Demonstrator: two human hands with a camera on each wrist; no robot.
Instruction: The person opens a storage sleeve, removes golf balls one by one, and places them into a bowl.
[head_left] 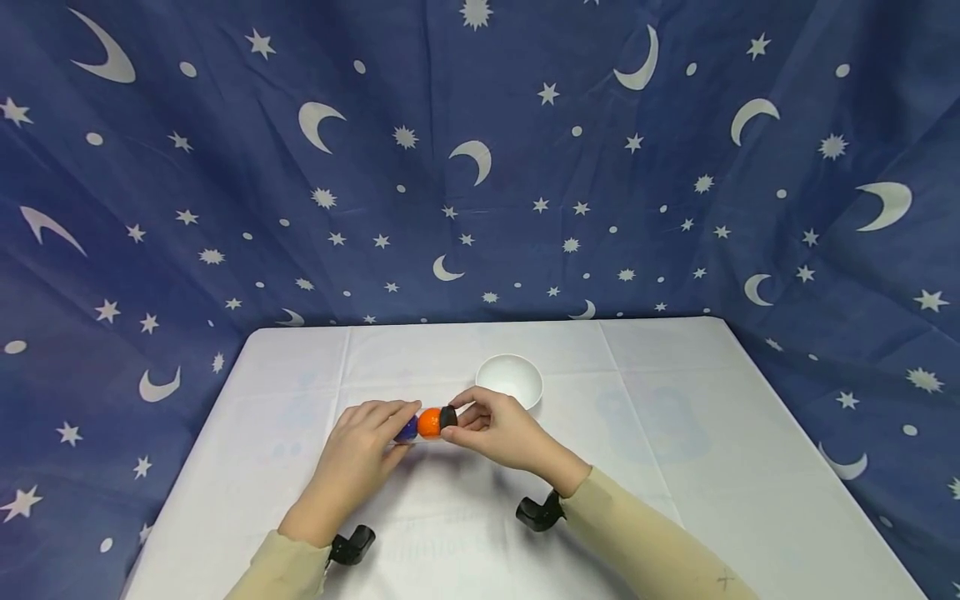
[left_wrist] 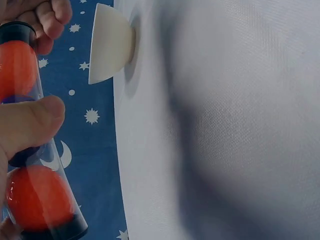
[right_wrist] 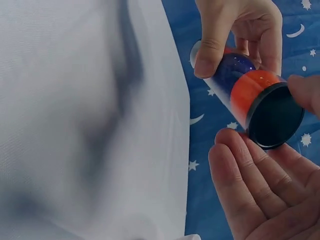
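1. We hold a clear plastic tube (head_left: 427, 423) with black end caps, orange and blue balls stacked inside, just above the white tablecloth (head_left: 675, 467) at centre frame.
2. Our left hand (head_left: 360, 454) grasps the tube's left end, thumb (left_wrist: 27, 122) pressed on its wall and fingers curled behind it.
3. Our right hand (head_left: 498, 429) pinches the black cap (right_wrist: 275, 117) at the right end, fingertips (right_wrist: 235, 150) on its rim.
4. The tube's long axis runs left to right between the hands, so both are equally close, one at each end.
5. A small white bowl (head_left: 510, 380) sits on the cloth just above the right hand in the head view, close to the capped end.
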